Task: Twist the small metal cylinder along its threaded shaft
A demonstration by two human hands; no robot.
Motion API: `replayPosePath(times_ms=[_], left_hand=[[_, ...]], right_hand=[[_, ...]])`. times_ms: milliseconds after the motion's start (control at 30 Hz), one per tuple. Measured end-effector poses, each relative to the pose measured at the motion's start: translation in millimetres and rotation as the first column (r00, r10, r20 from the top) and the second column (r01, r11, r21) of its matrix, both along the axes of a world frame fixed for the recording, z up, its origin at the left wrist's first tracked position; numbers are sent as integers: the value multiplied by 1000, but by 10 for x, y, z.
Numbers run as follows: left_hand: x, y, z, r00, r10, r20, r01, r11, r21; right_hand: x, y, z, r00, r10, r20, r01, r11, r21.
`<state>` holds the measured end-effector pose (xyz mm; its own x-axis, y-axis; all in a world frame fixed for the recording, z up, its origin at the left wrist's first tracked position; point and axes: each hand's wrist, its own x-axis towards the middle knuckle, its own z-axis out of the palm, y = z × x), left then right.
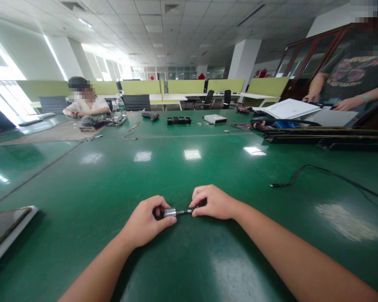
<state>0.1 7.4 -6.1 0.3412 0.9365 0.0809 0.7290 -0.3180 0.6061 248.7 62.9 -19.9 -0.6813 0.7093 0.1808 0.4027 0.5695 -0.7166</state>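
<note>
Both my hands rest on the green table near its front edge. My left hand pinches a small silver metal cylinder between thumb and fingers. A thin dark rod runs out of the cylinder to the right into my right hand, whose fingers are closed round the rod's black end. The piece lies level, just above or on the table surface.
A tablet lies at the left edge. A black cable trails on the right. Far across are a drill, a black tray, a white box, long black rails. One person sits far left, another stands at right.
</note>
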Motion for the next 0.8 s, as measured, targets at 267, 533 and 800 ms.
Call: replayPosePath(times_ms=[267,533,800], left_hand=[[13,-11,14,1000,-16,2,16,1000,0],[27,-1,-8,1000,-1,-13,1,1000,-2],[16,29,13,1000,20,-11,-20,1000,1]], right_hand=[[-137,-96,-19,999,-48,-16,47,996,-72],[-304,-225,-11,997,-3,-74,7,998,55],[-293,-206,0,997,-51,-54,55,996,76]])
